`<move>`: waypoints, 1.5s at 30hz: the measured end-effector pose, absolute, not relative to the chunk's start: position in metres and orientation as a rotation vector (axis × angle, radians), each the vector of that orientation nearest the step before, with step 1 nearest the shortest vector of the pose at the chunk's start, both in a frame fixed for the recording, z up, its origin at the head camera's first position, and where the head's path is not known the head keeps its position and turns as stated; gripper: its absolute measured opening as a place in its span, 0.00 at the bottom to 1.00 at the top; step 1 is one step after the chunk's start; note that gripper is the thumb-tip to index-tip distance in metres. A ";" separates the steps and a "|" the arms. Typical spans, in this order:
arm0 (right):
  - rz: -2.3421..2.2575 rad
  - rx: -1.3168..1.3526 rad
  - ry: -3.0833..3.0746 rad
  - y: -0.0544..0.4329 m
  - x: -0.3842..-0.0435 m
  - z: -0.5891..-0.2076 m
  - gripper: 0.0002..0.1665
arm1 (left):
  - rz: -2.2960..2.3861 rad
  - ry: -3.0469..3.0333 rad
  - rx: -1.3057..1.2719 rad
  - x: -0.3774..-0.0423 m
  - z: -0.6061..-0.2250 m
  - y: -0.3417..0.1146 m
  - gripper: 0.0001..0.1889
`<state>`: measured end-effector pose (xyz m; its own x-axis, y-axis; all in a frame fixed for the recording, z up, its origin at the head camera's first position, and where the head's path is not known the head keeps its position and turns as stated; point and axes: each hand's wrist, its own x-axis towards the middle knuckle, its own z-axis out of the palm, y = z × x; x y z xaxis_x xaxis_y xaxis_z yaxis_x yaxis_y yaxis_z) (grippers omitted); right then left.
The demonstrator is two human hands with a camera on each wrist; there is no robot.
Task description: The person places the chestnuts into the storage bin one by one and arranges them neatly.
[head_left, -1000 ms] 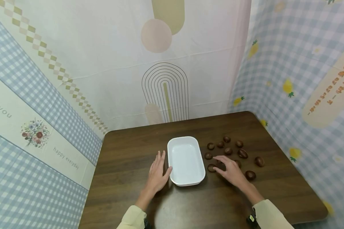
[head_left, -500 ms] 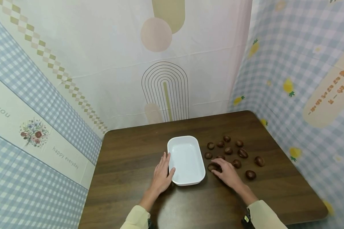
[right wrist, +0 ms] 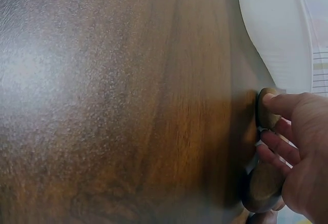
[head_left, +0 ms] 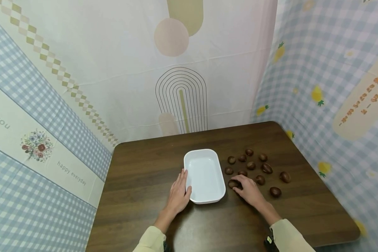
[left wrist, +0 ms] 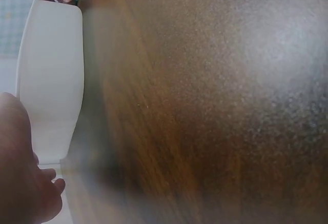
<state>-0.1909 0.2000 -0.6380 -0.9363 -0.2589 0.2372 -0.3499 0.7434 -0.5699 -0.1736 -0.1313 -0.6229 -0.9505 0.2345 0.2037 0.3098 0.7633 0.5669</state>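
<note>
A white rectangular dish [head_left: 205, 176] sits mid-table. My left hand [head_left: 177, 195] rests against its left side, fingers extended along the wall and thumb at the rim. In the left wrist view the dish's outer wall [left wrist: 54, 70] shows, with that thumb at its edge. Right of the dish, my right hand [head_left: 249, 190] pinches a brown chestnut [head_left: 232, 184] between thumb and fingers, low at the tabletop. The right wrist view shows the thumb on this chestnut [right wrist: 268, 112], close by the dish. Another chestnut [right wrist: 264, 185] lies beneath the curled fingers there.
Several loose chestnuts lie right of the dish, among them a large one [head_left: 266, 168], one at the far right [head_left: 285, 177] and one near the forearm [head_left: 275, 191]. The dark wooden table [head_left: 138, 175] meets a white cloth backdrop [head_left: 129, 94] behind.
The right hand has shifted slightly left and down and its fingers have closed around the nearest chestnut. The left hand has moved right, up against the dish. The dish stays in place.
</note>
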 end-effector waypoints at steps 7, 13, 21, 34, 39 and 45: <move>0.940 0.476 -2.825 0.200 -0.194 -0.638 0.22 | -0.966 -2.776 -0.443 -0.175 -0.629 -0.130 0.37; 0.915 0.478 -2.841 0.200 -0.197 -0.637 0.22 | -1.017 -2.716 -0.445 -0.175 -0.632 -0.130 0.38; 0.909 0.492 -2.869 0.200 -0.200 -0.637 0.22 | -1.029 -2.670 -0.444 -0.176 -0.638 -0.131 0.39; 0.997 0.458 -2.802 0.200 -0.205 -0.632 0.22 | -1.090 -2.650 -0.417 -0.175 -0.640 -0.131 0.41; 1.018 0.444 -2.723 0.198 -0.211 -0.624 0.22 | -1.090 -2.650 -0.408 -0.176 -0.641 -0.131 0.41; 1.071 0.417 -2.669 0.193 -0.220 -0.608 0.23 | -1.076 -2.670 -0.414 -0.177 -0.641 -0.131 0.40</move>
<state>-0.2196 0.1925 -0.6083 -0.9317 -0.1742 0.3188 -0.3462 0.6912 -0.6343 -0.1768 -0.1312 -0.6414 -0.9328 0.1724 0.3166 0.3437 0.6900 0.6370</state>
